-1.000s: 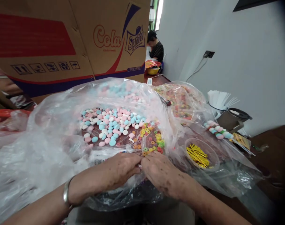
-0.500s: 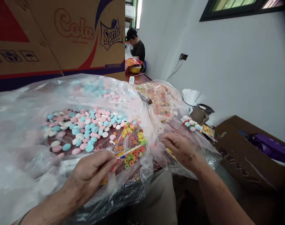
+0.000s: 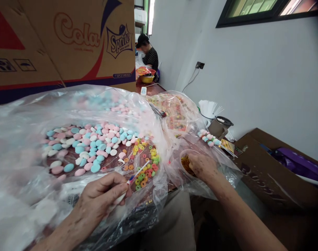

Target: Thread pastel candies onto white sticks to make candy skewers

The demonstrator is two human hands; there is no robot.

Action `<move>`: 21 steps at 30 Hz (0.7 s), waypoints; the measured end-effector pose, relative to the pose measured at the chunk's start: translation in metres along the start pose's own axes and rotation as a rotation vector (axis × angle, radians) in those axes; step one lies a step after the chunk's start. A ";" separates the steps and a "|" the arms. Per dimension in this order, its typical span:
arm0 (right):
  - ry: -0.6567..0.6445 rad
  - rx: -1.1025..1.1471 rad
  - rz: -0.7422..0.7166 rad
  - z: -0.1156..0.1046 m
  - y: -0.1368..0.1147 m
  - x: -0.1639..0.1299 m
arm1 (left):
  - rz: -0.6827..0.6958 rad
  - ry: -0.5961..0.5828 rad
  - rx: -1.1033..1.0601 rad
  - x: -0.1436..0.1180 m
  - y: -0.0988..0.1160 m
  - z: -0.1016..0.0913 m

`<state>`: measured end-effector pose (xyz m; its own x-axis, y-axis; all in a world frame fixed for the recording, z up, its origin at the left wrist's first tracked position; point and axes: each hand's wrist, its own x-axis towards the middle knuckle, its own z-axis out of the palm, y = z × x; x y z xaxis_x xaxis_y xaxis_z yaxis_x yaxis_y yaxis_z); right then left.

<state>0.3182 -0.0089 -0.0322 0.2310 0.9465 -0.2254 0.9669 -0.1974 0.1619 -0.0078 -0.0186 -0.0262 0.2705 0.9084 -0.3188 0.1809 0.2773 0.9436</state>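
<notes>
Already the left hand (image 3: 101, 198) pinched a stick (image 3: 138, 172) over the ring sweets (image 3: 144, 164); the right hand's (image 3: 201, 165) fingers, curled into the cup (image 3: 183, 157), hid their grip. Loose plastic could snag and tip it.

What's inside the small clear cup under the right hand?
Gold twist ties show inside the clear cup. The right hand covers most of it, so the rest is hidden.

We see both forearms bare, no sleeves reaching into view. Our left hand (image 3: 101, 200) and right hand (image 3: 202, 166) wear no gloves and no rings. Grey-beige trousers cover our lap between the arms.
</notes>
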 end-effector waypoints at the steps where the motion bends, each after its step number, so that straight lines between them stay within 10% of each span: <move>1: 0.027 0.011 -0.014 -0.001 0.003 -0.001 | -0.031 -0.002 -0.019 -0.002 0.001 0.000; 16: 0.434 0.388 -0.235 0.016 0.034 0.001 | -0.032 -0.064 -0.291 -0.006 0.001 0.013; 21: 0.646 0.739 -0.234 0.003 0.002 -0.017 | -0.014 -0.115 -0.435 -0.001 0.000 0.023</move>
<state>0.3165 -0.0263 -0.0309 0.1357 0.8956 0.4237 0.8559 0.1094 -0.5055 0.0138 -0.0270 -0.0275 0.3785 0.8697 -0.3168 -0.2219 0.4176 0.8811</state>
